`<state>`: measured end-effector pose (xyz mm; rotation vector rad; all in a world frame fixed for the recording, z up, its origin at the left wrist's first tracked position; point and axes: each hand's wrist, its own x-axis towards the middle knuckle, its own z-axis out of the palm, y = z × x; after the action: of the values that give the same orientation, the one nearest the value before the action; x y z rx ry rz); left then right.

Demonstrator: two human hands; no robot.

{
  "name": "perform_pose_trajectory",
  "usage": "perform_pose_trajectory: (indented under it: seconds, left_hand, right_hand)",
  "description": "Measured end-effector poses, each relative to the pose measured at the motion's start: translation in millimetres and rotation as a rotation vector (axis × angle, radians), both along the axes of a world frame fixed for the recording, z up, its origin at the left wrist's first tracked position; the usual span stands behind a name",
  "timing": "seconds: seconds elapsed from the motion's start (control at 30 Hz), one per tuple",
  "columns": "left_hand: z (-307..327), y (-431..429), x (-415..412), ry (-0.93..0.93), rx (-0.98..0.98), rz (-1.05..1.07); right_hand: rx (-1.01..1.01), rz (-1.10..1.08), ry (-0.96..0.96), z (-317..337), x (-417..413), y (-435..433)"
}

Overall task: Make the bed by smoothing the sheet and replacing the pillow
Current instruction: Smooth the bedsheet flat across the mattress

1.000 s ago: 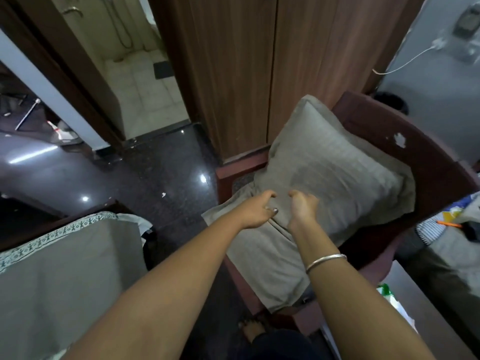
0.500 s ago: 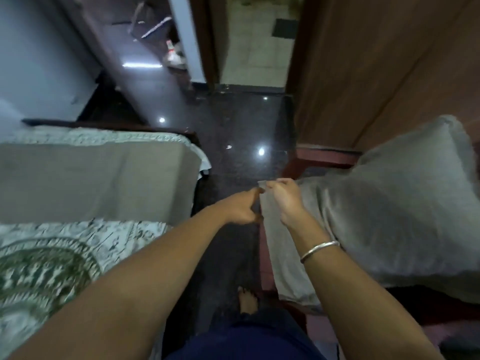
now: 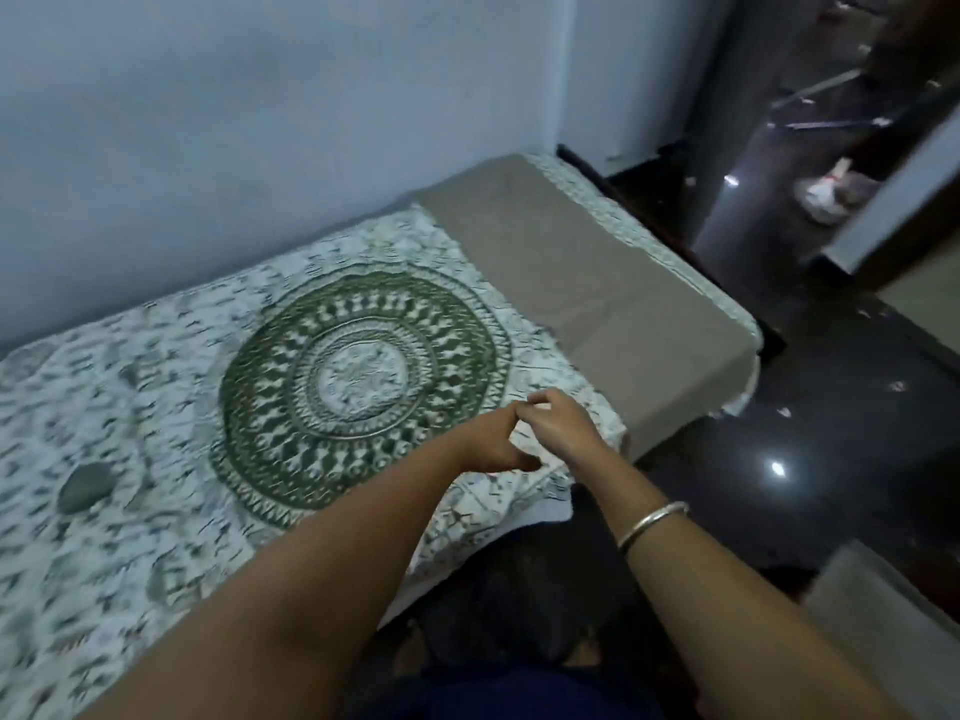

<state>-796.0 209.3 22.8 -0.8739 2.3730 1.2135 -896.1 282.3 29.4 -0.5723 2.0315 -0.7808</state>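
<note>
Fingers (image 3: 543,407) of the left hand (image 3: 493,441) and right hand (image 3: 563,428) curl tip to tip, as for drawing cloth by a corner, just right of the mandala (image 3: 358,387), over the near edge of the sheet (image 3: 156,407); whether they pinch anything cannot be told. The grey shape far right of the mandala is probably the pillow (image 3: 883,615), not yet replaced. Half a second earlier both hands pinched its corner.

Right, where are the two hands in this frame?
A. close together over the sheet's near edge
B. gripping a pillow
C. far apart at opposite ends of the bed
A: the left hand and right hand meet finger to finger above the patterned sheet, close to its near edge.
</note>
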Motion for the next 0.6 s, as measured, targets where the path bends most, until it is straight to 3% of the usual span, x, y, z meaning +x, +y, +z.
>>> perform_pose_trajectory:
  seconds: [0.3, 0.6]
  left_hand:
    - [-10.8, -97.2, 210.0, -0.007, -0.125, 0.385]
    - [-9.4, -109.7, 293.0, 0.017, -0.148, 0.624]
  right_hand:
    - [0.065, 0.463, 0.074, 0.7, 179.1, -114.4]
    - [0.068, 0.779, 0.174, 4.2, 236.4, -166.6]
